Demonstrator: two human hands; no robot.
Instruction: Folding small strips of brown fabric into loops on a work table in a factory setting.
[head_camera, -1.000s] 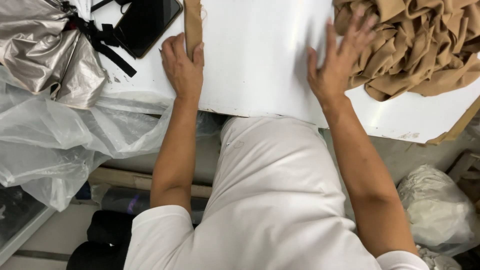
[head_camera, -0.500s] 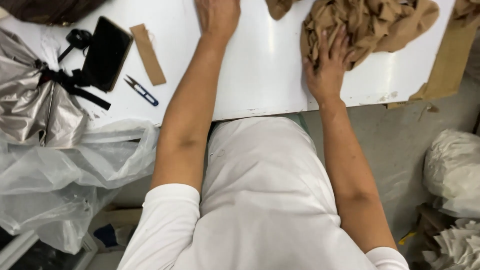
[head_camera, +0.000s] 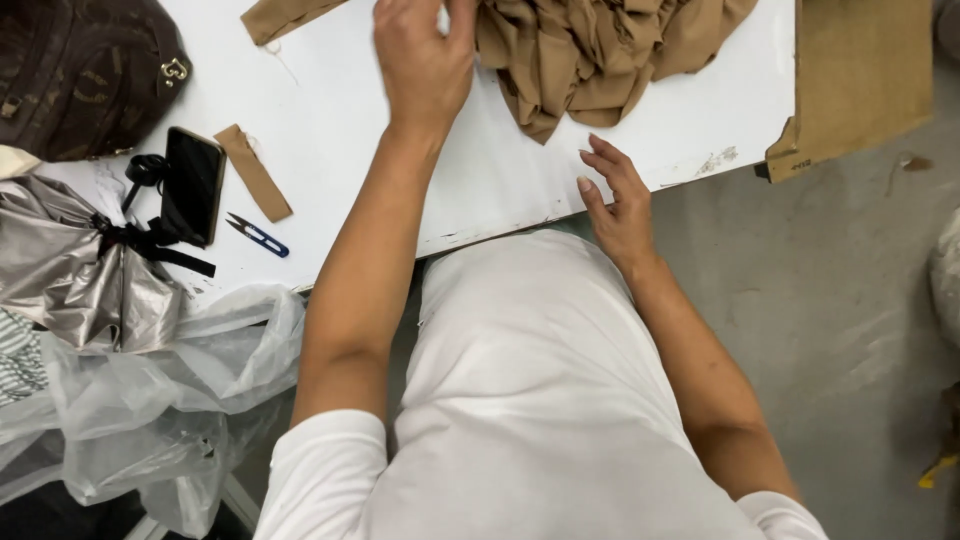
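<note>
At twelve o'clock on white bench (head_camera: 330, 90): left hand (head_camera: 425, 60) pinching tan cloth (head_camera: 600, 50); right hand (head_camera: 615, 200) spread at six o'clock edge, empty.

The left hand (head_camera: 425, 60) touches the crumpled tan fabric (head_camera: 600, 55) at the white table's (head_camera: 520, 170) far edge; the right hand (head_camera: 615, 205) rests, fingers spread, at its near edge.

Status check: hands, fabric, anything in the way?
Left hand at tan fabric pile, grip unclear. Right hand open at white table edge. Thread snips, phone off left, clear.
</note>
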